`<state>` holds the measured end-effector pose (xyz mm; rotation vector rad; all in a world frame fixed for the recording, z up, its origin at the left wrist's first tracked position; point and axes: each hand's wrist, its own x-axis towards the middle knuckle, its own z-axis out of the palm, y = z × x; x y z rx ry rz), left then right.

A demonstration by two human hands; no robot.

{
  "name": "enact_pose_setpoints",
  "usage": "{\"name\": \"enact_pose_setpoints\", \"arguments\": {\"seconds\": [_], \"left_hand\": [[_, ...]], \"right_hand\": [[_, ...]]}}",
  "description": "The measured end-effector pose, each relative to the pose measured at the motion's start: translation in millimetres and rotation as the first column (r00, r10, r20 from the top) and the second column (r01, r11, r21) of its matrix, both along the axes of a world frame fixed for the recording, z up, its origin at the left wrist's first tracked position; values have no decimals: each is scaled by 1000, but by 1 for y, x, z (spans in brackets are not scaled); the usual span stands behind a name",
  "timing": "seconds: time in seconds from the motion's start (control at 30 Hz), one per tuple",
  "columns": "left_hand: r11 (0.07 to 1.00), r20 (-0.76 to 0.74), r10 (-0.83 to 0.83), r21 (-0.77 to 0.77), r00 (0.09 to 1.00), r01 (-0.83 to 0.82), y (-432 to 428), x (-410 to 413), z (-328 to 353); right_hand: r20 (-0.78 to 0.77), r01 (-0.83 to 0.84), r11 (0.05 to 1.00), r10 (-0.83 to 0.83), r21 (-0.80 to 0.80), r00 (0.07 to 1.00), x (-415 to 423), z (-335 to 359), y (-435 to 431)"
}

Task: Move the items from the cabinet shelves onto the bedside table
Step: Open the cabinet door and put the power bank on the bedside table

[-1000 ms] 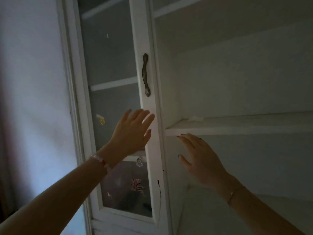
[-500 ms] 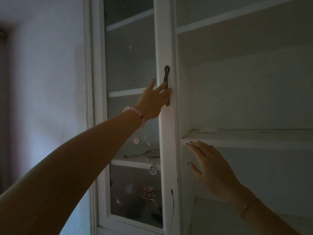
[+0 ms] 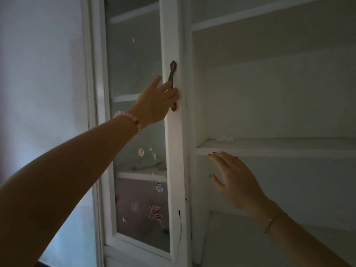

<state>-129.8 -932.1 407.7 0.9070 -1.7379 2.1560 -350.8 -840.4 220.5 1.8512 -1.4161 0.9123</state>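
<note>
A white cabinet stands close in front of me in dim light. Its left glass door (image 3: 134, 120) is closed, with a dark metal handle (image 3: 172, 83) on the door's right stile. My left hand (image 3: 156, 102) is raised to that handle, fingers curled around it. My right hand (image 3: 234, 179) hovers open just below the front edge of a white shelf (image 3: 279, 149) in the open right section, holding nothing. A small crumpled white scrap (image 3: 224, 139) lies on that shelf. Behind the glass, a pale item (image 3: 152, 165) rests on a lower shelf.
Stickers dot the glass, among them a small figure (image 3: 159, 186) and a striped pattern (image 3: 155, 211). A plain white wall (image 3: 42, 74) runs along the left. Above, another white shelf (image 3: 250, 14) crosses the open right section, and a lower shelf (image 3: 240, 237) lies beneath my right hand.
My left hand rose from the lower glass to the door handle and closed its fingers on it. My right hand stayed under the shelf edge. The view shifted left.
</note>
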Motion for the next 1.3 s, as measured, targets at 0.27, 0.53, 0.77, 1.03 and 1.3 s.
{"name": "enact_pose_setpoints", "arguments": {"seconds": [0.27, 0.53, 0.77, 1.03, 1.3], "left_hand": [[967, -65, -252, -39, 965, 250, 48, 63, -9], [978, -166, -199, 35, 966, 207, 104, 139, -16], [988, -273, -147, 14, 951, 156, 122, 216, -26], [988, -347, -113, 62, 931, 142, 125, 311, -32], [980, -446, -70, 135, 892, 144, 115, 373, -40]], "right_hand": [[22, -159, 985, 158, 68, 987, 38, -2, 16], [47, -268, 960, 265, 81, 963, 94, -33, 23], [60, -249, 963, 244, 101, 968, 138, -33, 38], [122, -264, 952, 247, 153, 961, 225, -43, 53], [154, -230, 952, 201, 203, 967, 274, -55, 68]]}}
